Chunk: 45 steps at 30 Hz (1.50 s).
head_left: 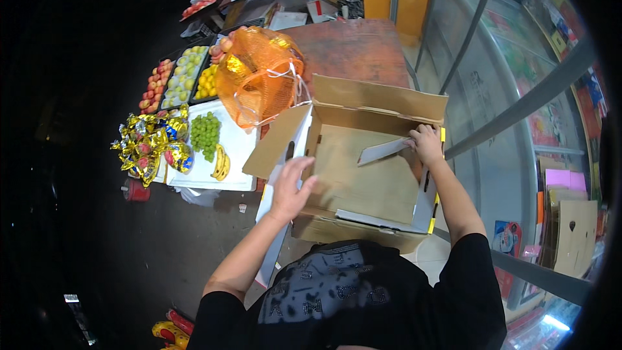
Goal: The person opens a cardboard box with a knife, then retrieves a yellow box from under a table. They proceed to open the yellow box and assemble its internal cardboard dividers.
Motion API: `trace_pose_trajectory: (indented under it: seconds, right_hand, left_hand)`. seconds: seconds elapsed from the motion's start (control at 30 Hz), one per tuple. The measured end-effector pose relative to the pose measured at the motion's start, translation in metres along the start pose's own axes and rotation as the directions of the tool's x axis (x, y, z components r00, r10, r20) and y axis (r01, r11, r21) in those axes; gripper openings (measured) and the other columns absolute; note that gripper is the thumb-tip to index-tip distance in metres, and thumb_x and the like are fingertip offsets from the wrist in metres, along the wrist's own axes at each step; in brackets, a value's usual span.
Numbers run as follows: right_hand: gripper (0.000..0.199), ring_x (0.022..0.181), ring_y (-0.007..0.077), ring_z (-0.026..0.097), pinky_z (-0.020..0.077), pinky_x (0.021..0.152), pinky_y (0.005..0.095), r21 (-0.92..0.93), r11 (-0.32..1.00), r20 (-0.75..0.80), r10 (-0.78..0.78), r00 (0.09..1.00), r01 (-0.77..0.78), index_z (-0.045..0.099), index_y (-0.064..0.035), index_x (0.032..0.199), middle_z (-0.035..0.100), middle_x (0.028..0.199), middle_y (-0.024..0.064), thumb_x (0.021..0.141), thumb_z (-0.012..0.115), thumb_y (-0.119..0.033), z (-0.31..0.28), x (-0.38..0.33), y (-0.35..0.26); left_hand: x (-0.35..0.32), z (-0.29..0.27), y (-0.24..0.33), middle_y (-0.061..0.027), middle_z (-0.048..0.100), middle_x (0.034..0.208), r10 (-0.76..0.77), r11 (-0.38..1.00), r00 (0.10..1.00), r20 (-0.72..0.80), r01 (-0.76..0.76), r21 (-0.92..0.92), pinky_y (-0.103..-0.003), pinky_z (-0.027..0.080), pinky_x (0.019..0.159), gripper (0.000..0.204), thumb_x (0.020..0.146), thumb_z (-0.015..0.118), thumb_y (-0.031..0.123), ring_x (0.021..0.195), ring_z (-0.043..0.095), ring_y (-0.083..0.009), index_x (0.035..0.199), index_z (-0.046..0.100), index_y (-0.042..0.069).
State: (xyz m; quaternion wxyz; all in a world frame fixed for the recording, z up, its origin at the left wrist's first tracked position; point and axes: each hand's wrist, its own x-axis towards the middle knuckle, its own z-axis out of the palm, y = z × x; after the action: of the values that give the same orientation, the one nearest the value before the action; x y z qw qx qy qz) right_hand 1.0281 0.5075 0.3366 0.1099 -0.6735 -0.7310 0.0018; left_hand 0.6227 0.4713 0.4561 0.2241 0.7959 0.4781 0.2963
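An open cardboard box, brown inside and white on some outer faces, stands in front of me with its flaps folded out. At its right side, my right hand has its fingers closed on a narrow white cardboard flap that points into the box. My left hand is at the left wall, thumb and fingers apart, with nothing in it. A wide brown flap rises at the far side. Another flap leans out to the left, beyond my left hand.
An orange mesh bag with gold-wrapped things sits on the wooden table. Green grapes, bananas and gold-foil packages lie on a white board. Fruit trays stand beyond. A glass case borders the right.
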Motion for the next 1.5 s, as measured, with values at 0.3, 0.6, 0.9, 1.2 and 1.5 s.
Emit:
trace_pose_trajectory:
  seconds: [0.3, 0.6, 0.9, 1.2, 1.5]
  right_hand:
    - [0.026, 0.106, 0.0324, 0.053, 0.0341, 0.099, 0.0497, 0.112, 0.992, -0.146, -0.042, 0.988, 0.059, 0.068, -0.01, 0.089, 0.06, 0.097, 0.0111, 0.072, 0.074, -0.029, 0.018, 0.009, 0.012]
    - [0.035, 0.097, 0.0319, 0.057, 0.0409, 0.09, 0.0409, 0.126, 0.985, 0.014, -0.117, 0.993, 0.114, 0.062, -0.0084, 0.094, 0.063, 0.09, 0.0103, 0.067, 0.079, -0.022, -0.005, 0.013, 0.037]
    - [0.033, 0.098, 0.0315, 0.057, 0.0385, 0.096, 0.0447, 0.098, 0.994, -0.141, -0.038, 0.989, 0.052, 0.058, -0.0078, 0.085, 0.063, 0.088, 0.0106, 0.066, 0.08, -0.022, 0.025, 0.016, 0.041]
    - [0.033, 0.104, 0.0311, 0.055, 0.0372, 0.099, 0.0458, 0.036, 0.999, -0.099, 0.039, 0.994, -0.036, 0.061, -0.0073, 0.086, 0.064, 0.096, 0.0111, 0.066, 0.08, -0.026, 0.015, 0.017, 0.021]
    - [0.037, 0.102, 0.0322, 0.055, 0.0372, 0.098, 0.0452, 0.077, 0.994, -0.132, 0.091, 0.987, -0.082, 0.059, -0.0058, 0.084, 0.062, 0.092, 0.0118, 0.063, 0.082, -0.026, 0.031, 0.016, 0.025]
  left_hand:
    - [-0.038, 0.141, -0.036, -0.0171, 0.065, 0.116, -0.048, 0.835, 0.538, 0.841, 0.484, -0.262, -0.038, 0.046, 0.094, 0.058, 0.095, 0.05, 0.053, 0.108, 0.06, -0.0272, 0.121, 0.06, 0.003]
    - [-0.035, 0.171, -0.062, -0.0205, 0.059, 0.128, -0.043, 0.891, 0.389, 0.92, 0.432, -0.141, -0.039, 0.04, 0.101, 0.074, 0.092, 0.041, 0.067, 0.117, 0.056, -0.0328, 0.125, 0.061, 0.004]
    - [-0.022, 0.204, -0.079, -0.0213, 0.058, 0.129, -0.42, 0.868, 0.289, 0.86, 0.404, 0.288, -0.04, 0.041, 0.099, 0.08, 0.088, 0.043, 0.07, 0.115, 0.056, -0.0326, 0.122, 0.062, 0.0]
    - [-0.043, 0.23, -0.122, -0.0099, 0.065, 0.104, -0.647, -0.039, 0.198, 0.736, 0.956, -0.291, -0.042, 0.057, 0.075, 0.03, 0.085, 0.068, 0.027, 0.101, 0.061, -0.025, 0.105, 0.064, 0.005]
    - [-0.048, 0.196, -0.103, -0.0094, 0.06, 0.097, -0.605, 0.038, 0.237, 0.76, 0.962, -0.27, -0.038, 0.057, 0.071, 0.026, 0.081, 0.064, 0.012, 0.083, 0.06, -0.0219, 0.106, 0.059, 0.006]
